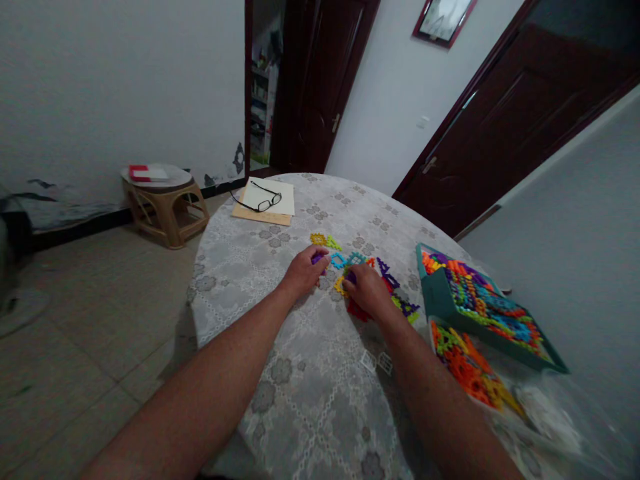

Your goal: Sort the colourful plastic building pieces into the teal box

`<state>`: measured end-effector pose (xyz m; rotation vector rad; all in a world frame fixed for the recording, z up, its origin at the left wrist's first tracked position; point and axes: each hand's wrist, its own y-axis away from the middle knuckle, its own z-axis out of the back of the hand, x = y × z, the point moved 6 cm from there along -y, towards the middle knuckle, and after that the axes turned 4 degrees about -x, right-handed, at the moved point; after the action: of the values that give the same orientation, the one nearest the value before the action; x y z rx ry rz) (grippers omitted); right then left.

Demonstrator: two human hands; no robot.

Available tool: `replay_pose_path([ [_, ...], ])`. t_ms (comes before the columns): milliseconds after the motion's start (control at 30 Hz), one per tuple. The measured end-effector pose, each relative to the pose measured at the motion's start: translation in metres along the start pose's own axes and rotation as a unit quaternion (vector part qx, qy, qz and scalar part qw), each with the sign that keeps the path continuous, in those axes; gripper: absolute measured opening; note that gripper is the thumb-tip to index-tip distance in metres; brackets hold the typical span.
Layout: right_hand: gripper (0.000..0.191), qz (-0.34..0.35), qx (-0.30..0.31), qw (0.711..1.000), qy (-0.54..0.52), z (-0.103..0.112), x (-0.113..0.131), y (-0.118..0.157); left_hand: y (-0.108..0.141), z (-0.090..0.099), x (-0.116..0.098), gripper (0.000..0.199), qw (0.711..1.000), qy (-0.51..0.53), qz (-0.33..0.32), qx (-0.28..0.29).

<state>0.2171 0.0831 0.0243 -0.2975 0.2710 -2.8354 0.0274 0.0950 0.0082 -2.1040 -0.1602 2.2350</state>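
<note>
Several bright plastic pieces lie together at the middle of the patterned tablecloth. My left hand is closed on a purple piece at the left side of this group. Close to its right, my right hand is bent over the pieces, with something dark purple at its fingertips. A blue piece lies between my hands, and a yellow piece and a lime piece lie just beyond them. Red, purple and lime pieces show beside and under my right hand.
A green box of colourful pieces stands at the right, beside a tray of orange and yellow pieces and a clear plastic bag. Glasses rest on papers at the far left edge. Two white squares lie nearer me.
</note>
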Motion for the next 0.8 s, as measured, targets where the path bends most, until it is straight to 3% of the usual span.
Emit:
replay_pose_path([
  [100, 0.033, -0.012, -0.042, 0.997, -0.058, 0.006, -0.003, 0.002, 0.001, -0.008, 0.000, 0.036, 0.998, 0.016, -0.009, 0.062],
  [233, 0.038, -0.117, -0.120, 0.970, -0.176, 0.025, -0.042, 0.006, 0.001, -0.012, 0.002, 0.036, 0.996, 0.021, -0.007, 0.088],
  [367, 0.029, -0.187, -0.091, 0.968, -0.142, 0.029, -0.072, 0.015, 0.000, -0.012, 0.002, 0.032, 0.997, 0.009, -0.003, 0.082],
  [467, 0.030, -0.146, -0.029, 0.986, -0.075, 0.019, -0.067, 0.020, 0.000, -0.013, 0.003, 0.031, 0.996, 0.010, 0.002, 0.085],
  [567, 0.034, -0.107, -0.011, 0.994, -0.028, 0.008, -0.056, 0.025, 0.000, -0.014, 0.004, 0.034, 0.995, 0.018, 0.005, 0.095],
  [700, 0.032, -0.126, -0.055, 0.990, -0.025, 0.009, -0.042, 0.033, 0.000, -0.015, 0.005, 0.037, 0.995, 0.015, 0.011, 0.100],
  [800, 0.031, -0.107, -0.119, 0.983, -0.093, 0.017, -0.021, 0.039, 0.001, -0.015, 0.002, 0.037, 0.996, 0.008, -0.004, 0.093],
])
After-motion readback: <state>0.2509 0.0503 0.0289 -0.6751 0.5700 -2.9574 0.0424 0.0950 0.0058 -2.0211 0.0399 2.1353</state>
